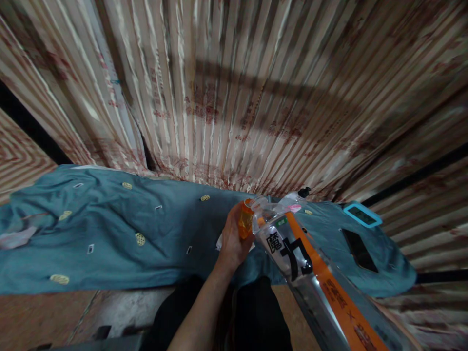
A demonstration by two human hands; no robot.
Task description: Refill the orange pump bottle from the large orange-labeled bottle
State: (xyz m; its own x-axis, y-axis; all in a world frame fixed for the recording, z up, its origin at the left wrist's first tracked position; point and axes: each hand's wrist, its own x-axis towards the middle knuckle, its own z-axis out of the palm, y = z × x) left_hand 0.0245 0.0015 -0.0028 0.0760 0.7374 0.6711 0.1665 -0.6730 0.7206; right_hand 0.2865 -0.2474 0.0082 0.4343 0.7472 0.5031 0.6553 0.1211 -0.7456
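My left hand point(234, 242) is wrapped round a small orange see-through container point(246, 220), above the teal cloth. A large clear bottle point(310, 278) with a wide orange stripe and black lettering slants up from the bottom right. Its neck end is right beside the orange container; whether the two touch, I cannot tell. My right hand does not show; the bottle's lower part runs out of the picture. Something white, partly hidden, lies under my left hand.
The teal patterned cloth point(109, 234) covers a long surface. On its right lie a dark phone point(358, 249) and a blue-framed digital display point(362, 215). A clear bottle with a black top point(298, 197) is behind the large bottle. Pleated curtains point(219, 97) hang behind.
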